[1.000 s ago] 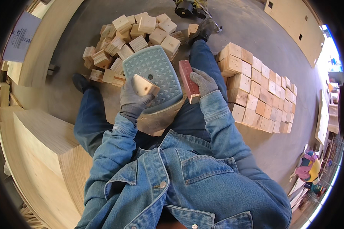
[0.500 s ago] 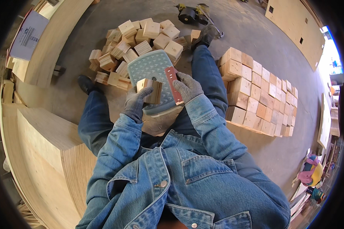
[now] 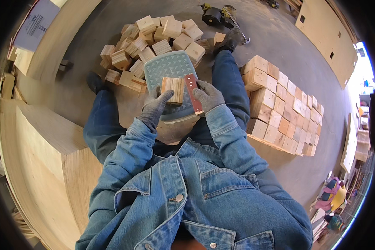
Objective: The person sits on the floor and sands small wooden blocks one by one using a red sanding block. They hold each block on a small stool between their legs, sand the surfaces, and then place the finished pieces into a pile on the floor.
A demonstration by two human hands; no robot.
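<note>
My left hand (image 3: 155, 105), in a grey glove, grips a small laminated wooden block (image 3: 173, 89) held upright over a pale blue-green plastic stool top (image 3: 168, 68) between my knees. My right hand (image 3: 207, 95), also gloved, holds a reddish-brown sanding block (image 3: 193, 94) pressed flat against the wooden block's right side. Both denim sleeves come up from the lower edge of the head view.
A loose heap of wooden blocks (image 3: 154, 33) lies on the grey floor beyond the stool. Neatly stacked blocks (image 3: 279, 104) stand in rows at my right. A plywood panel stack (image 3: 41, 150) is at my left. A power tool (image 3: 218, 14) lies far ahead.
The wooden block was turned from lying tilted in my left hand to standing upright. My right hand brought the sanding block in from the stool's right edge against it.
</note>
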